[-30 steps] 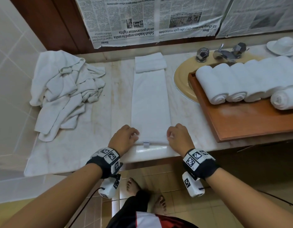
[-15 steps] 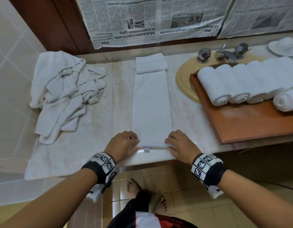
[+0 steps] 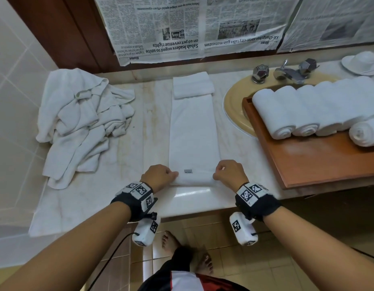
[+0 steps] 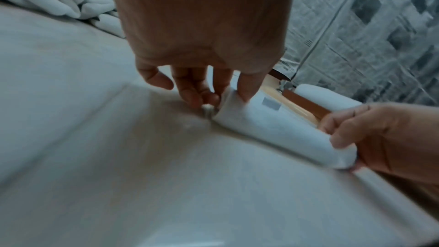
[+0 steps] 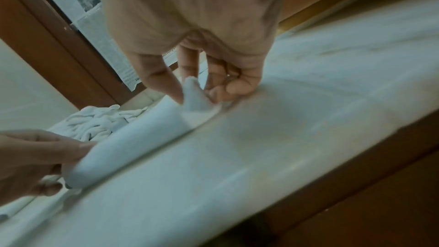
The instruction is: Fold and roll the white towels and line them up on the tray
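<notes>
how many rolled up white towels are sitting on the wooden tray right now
5 that show. Four rolled white towels lie side by side across the brown wooden tray; a fifth lies at its right end, cut off by the frame, so more may be hidden.

A long white folded towel (image 3: 194, 131) lies flat on the counter, its near end curled into a short roll and its far end folded over. Five rolled white towels (image 3: 320, 110) rest on the wooden tray (image 3: 320, 162); a crumpled towel heap (image 3: 81, 122) lies left.
</notes>
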### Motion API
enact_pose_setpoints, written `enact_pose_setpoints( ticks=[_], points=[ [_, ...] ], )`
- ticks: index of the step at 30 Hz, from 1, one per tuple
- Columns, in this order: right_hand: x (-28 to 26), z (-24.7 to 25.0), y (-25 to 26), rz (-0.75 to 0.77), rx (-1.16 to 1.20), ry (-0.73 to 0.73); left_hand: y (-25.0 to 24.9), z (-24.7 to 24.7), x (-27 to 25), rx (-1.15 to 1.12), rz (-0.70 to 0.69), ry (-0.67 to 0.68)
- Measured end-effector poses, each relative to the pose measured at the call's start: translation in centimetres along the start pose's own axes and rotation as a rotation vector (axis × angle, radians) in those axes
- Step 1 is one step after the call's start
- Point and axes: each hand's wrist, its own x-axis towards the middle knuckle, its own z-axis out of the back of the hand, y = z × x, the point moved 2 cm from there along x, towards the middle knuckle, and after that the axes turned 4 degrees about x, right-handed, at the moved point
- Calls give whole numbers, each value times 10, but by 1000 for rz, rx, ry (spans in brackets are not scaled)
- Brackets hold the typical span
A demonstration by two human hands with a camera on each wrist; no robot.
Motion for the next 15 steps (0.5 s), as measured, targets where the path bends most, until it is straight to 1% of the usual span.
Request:
enact_pose_setpoints(
  ticks=[3,5,6,7,8,9,10,11,12,13,15],
  points=[
    [4,-5,9,-139,-7,23,-8,6,7,106,94,42],
    [4,-9,15,-181,-93,16,-14,9,10,253,89,25],
    [2,-10,18,-174,-178,-2,-17,11,10,324,54,-14],
    [0,-13,21,-139,-284,-42,-19,12,9,361,-13,-75],
    [-2,-15,22,-69,-401,-98,-20,13,7,367,-124,-147],
    [-4,-18,24,39,-499,-151,-20,11,5,359,-291,-228],
    [-6,-22,24,167,-547,-180,-19,8,2,371,-472,-283],
    [-10,-26,24,293,-546,-178,-16,3,-1,392,-629,-318],
    [-13,-30,22,403,-528,-165,-13,-2,-2,399,-727,-334],
    [-14,-34,18,481,-509,-147,-11,-5,-5,390,-774,-337],
    [-17,-35,10,555,-466,-155,-11,-8,-10,349,-805,-337]
  ],
)
